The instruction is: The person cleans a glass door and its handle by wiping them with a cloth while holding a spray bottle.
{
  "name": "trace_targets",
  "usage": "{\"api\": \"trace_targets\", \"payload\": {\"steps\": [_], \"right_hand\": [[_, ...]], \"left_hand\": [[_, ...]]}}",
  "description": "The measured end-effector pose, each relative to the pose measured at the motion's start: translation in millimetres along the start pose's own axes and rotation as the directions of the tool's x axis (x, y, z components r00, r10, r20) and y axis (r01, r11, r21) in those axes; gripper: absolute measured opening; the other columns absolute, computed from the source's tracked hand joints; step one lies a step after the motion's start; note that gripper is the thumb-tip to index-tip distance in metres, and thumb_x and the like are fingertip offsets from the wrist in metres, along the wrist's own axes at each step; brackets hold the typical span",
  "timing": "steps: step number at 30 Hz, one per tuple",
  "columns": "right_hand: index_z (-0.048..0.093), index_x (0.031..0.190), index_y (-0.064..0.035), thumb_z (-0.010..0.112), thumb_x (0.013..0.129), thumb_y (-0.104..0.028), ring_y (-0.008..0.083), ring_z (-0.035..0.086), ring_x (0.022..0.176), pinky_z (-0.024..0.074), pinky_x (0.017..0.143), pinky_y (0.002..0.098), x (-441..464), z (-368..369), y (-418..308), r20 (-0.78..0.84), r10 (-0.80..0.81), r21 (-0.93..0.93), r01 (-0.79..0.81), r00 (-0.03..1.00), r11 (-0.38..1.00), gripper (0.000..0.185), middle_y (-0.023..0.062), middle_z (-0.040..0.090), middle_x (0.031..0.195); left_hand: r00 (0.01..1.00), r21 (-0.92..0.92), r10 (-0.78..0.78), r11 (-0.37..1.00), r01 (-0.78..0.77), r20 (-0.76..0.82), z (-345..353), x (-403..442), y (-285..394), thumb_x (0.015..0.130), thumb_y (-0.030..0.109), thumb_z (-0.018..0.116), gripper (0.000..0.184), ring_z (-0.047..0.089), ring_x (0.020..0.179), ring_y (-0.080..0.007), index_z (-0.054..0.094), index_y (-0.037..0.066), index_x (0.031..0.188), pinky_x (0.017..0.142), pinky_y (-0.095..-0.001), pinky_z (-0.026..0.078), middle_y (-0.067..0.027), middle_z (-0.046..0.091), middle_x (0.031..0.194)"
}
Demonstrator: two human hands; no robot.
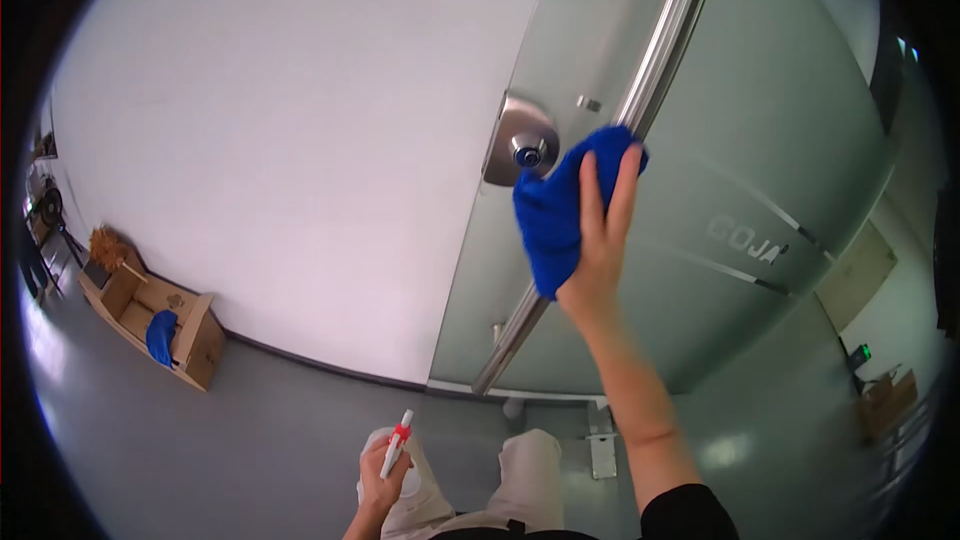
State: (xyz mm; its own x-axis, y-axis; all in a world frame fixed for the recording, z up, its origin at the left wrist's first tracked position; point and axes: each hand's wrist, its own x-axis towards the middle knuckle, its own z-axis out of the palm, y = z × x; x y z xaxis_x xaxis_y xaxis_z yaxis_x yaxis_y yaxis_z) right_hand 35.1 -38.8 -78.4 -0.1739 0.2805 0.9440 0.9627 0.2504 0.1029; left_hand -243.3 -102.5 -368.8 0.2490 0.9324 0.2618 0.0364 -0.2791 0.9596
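Observation:
My right hand (600, 250) is wrapped over a bright blue cloth (548, 225), pressing it around the long metal pull bar (660, 40) of a frosted glass door. Just left of the cloth sits the door's round-cornered metal lock (522, 140). Low in front of my legs, my left hand (378, 470) is closed around what looks like a white spray bottle (394, 455) with a red part near its tip. Its body is mostly hidden by the hand.
A cardboard box (205, 345) with another blue cloth (161, 337) stands on the grey floor by the white wall (300, 140). A metal floor fitting (603, 455) lies at the door's foot. Brown boxes (888, 405) are at far right, a tripod (70, 240) at far left.

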Motion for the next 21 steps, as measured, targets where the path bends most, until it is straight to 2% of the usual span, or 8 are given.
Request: {"api": "trace_targets", "payload": {"steps": [3,5,8,11,14,17,20,21], "right_hand": [[0.038,0.146,-0.0034,0.064,0.089,-0.018,0.0378,0.02,0.145,0.0214,0.116,0.0423,72.3,-12.1,9.2,-0.15,-0.151,-0.005,0.152,0.977,0.988,0.064,0.0208,0.015,0.159],[0.037,0.148,-0.008,0.061,0.086,-0.007,0.037,0.022,0.145,0.0243,0.116,0.0407,116.8,-19.8,22.1,-0.216,-0.2,0.041,0.214,0.956,0.976,0.066,0.0195,0.015,0.159],[0.036,0.148,-0.0136,0.053,0.075,0.01,0.0374,0.024,0.143,0.0301,0.113,0.0386,174.4,-36.0,35.3,-0.266,-0.242,0.001,0.251,0.933,0.968,0.08,0.0169,0.016,0.159],[0.034,0.149,-0.0124,0.055,0.077,0.007,0.038,0.025,0.143,0.0302,0.114,0.0392,231.4,-48.8,52.0,-0.227,-0.274,-0.114,0.254,0.934,0.96,0.077,0.0179,0.018,0.158],[0.035,0.145,-0.0028,0.059,0.087,-0.006,0.0337,0.028,0.142,0.0256,0.118,0.0424,276.6,-60.7,41.6,-0.286,-0.232,-0.217,0.172,0.93,0.961,0.063,0.0184,0.022,0.156],[0.034,0.145,-0.0015,0.055,0.086,-0.001,0.0376,0.028,0.141,0.0294,0.116,0.042,320.9,-75.6,45.7,-0.249,-0.122,-0.226,0.065,0.961,0.972,0.062,0.0212,0.016,0.157],[0.034,0.146,-0.0024,0.055,0.088,-0.003,0.0373,0.027,0.142,0.0294,0.117,0.041,331.9,-75.0,45.6,-0.299,-0.105,-0.238,0.032,0.949,0.971,0.061,0.0206,0.015,0.158],[0.034,0.146,-0.003,0.055,0.089,-0.005,0.0372,0.027,0.142,0.029,0.117,0.0411,328.7,-73.5,45.3,-0.311,-0.098,-0.225,0.027,0.945,0.974,0.061,0.0202,0.014,0.158]], "left_hand": [[0.997,-0.045,-0.072,0.996,0.071,-0.021,-3.2,-3.8,-2.7,0.076,0.01,0.058,0.015,0.061,0.07,-0.0254,0.065,-0.003,0.074,0.066,-0.0349,0.048,-0.016,0.064,0.081],[0.998,-0.027,-0.057,0.998,0.056,-0.03,-3.4,-1.2,-7.5,0.075,0.014,0.057,0.026,0.06,0.069,-0.0178,0.069,-0.006,0.087,0.064,-0.0305,0.048,-0.0161,0.069,0.091],[0.985,-0.131,-0.168,0.978,0.161,-0.046,-1.0,-1.6,-6.2,0.075,0.015,0.058,0.033,0.059,0.064,-0.0145,0.068,-0.008,0.096,0.059,-0.0274,0.046,-0.0136,0.067,0.086],[0.98,-0.162,-0.197,0.969,0.187,-0.043,0.0,2.1,-3.7,0.074,0.016,0.058,0.036,0.057,0.06,-0.0125,0.067,-0.009,0.099,0.056,-0.0259,0.044,-0.0111,0.064,0.08],[0.974,-0.136,-0.227,0.965,0.226,0.003,3.1,7.4,-3.5,0.075,0.018,0.059,0.036,0.057,0.061,-0.0127,0.069,-0.006,0.101,0.057,-0.0263,0.045,-0.0117,0.066,0.082],[0.988,-0.021,-0.098,0.995,0.101,0.117,-0.8,10.3,-26.6,0.084,0.017,0.063,0.035,0.064,0.081,-0.0212,0.065,-0.002,0.114,0.07,-0.0336,0.05,-0.0144,0.068,0.101],[0.995,0.076,0.041,0.996,-0.048,0.096,6.1,12.1,-32.8,0.087,0.011,0.06,0.037,0.059,0.078,-0.014,0.061,-0.005,0.12,0.069,-0.0278,0.048,-0.0109,0.068,0.101],[0.993,0.053,0.016,0.998,-0.022,0.115,8.2,13.3,-30.0,0.087,0.011,0.06,0.036,0.06,0.078,-0.0144,0.062,-0.005,0.119,0.069,-0.0283,0.049,-0.0112,0.068,0.101]]}}
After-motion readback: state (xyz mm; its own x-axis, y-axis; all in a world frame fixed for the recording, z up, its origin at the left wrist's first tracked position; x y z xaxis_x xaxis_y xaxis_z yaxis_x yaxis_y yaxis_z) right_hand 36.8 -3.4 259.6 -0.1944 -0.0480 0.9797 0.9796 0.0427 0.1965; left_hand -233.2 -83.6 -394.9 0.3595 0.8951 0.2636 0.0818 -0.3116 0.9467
